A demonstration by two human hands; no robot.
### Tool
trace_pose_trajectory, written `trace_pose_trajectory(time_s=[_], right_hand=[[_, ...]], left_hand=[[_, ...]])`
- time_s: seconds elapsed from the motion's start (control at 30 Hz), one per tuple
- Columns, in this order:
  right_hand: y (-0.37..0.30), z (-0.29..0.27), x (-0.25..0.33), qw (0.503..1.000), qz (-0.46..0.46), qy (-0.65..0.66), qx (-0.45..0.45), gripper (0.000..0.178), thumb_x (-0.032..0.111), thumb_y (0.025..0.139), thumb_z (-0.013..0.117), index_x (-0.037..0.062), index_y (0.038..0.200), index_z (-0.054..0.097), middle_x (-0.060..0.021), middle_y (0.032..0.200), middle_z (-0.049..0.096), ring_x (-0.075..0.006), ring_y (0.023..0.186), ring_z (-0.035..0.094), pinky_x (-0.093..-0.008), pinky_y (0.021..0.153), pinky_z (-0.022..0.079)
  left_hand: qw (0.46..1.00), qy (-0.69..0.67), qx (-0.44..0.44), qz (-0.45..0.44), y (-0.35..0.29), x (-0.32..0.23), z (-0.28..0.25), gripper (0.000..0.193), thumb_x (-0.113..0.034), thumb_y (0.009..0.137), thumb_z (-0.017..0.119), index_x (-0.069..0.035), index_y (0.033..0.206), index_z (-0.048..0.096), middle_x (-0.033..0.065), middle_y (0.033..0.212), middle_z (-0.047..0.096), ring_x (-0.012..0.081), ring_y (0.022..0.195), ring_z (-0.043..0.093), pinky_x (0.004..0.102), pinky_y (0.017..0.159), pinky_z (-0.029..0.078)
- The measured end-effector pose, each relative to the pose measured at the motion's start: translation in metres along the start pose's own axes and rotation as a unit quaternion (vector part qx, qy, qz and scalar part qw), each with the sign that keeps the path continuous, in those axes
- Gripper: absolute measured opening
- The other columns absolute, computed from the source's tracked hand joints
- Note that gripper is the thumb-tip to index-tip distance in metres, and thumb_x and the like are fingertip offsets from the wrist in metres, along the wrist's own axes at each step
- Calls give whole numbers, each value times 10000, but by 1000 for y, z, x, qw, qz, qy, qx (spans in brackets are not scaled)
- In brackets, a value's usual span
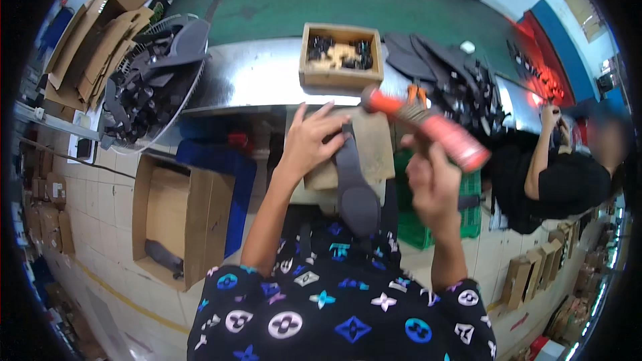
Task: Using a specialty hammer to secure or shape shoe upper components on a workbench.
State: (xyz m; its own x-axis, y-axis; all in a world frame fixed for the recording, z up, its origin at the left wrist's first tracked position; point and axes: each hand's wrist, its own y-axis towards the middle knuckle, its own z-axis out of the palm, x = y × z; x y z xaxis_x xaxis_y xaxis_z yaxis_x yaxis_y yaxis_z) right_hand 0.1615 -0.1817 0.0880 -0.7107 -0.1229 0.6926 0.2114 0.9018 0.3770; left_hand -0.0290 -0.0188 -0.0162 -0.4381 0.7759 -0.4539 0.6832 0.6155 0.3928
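Observation:
A dark grey shoe sole (356, 184) lies lengthwise on a worn wooden board (374, 140), its wide end toward my body. My left hand (311, 142) reaches over the board from the left, thumb and finger pressed at the sole's far, narrow end. Whatever small part sits under those fingertips is hidden. My right hand (433, 184) is closed round a red hammer (455, 139), raised to the right of the sole and blurred by motion. The hammer's dark round end points toward the board, apart from the sole.
Beyond the board, a wooden box (341, 81) holds small black parts on the metal bench (247, 70). Grey soles (441, 67) pile up right of it. A loaded basket (157, 73) stands left, above a cardboard box (167, 207). A green crate (421, 227) and a co-worker (568, 174) are to the right.

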Motion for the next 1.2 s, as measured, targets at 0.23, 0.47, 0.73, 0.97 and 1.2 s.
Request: trace_pose_trajectory(time_s=[0.23, 0.47, 0.73, 0.97, 1.2], right_hand=[[13, 11, -22, 990, -80, -112, 30, 322, 141, 937, 649, 3, 1225, 610, -137, 984, 683, -320, 717, 649, -399, 641, 516], [18, 26, -24, 976, -151, -88, 129, 336, 250, 912, 655, 46, 1179, 668, -85, 1019, 684, -252, 963, 636, -371, 854, 462], [-17, 42, 14, 775, 128, 590, 190, 596, 604, 964, 487, 24, 945, 620, -154, 955, 644, -269, 973, 577, -397, 908, 453], [-21, 41, 21, 775, 163, 586, 169, 607, 620, 966, 475, 29, 906, 597, -122, 902, 629, -225, 894, 548, -367, 841, 438], [-16, 42, 17, 733, 105, 651, 164, 553, 557, 990, 485, 33, 857, 604, -96, 821, 624, -225, 847, 534, -354, 821, 424]], left_hand=[[856, -489, 143, -88, -32, -79, -73, 198, -147, 901, 630, 27, 944, 713, 104, 890, 721, 163, 826, 675, 278, 761, 506], [604, -719, 250, -236, -40, -114, -92, 274, -223, 1012, 544, 16, 1021, 678, 72, 962, 708, 127, 933, 636, 265, 868, 474], [527, -746, 308, -268, -27, -126, -99, 313, -268, 1047, 493, 14, 1046, 626, 77, 1048, 647, 146, 1037, 588, 288, 949, 446], [524, -742, 307, -282, -29, -131, -92, 318, -251, 1059, 465, 26, 1052, 621, 82, 1040, 631, 154, 1033, 577, 295, 957, 436], [595, -699, 317, -238, -28, -130, -88, 315, -239, 1056, 468, 33, 1028, 625, 91, 1014, 627, 170, 1027, 574, 305, 954, 435]])
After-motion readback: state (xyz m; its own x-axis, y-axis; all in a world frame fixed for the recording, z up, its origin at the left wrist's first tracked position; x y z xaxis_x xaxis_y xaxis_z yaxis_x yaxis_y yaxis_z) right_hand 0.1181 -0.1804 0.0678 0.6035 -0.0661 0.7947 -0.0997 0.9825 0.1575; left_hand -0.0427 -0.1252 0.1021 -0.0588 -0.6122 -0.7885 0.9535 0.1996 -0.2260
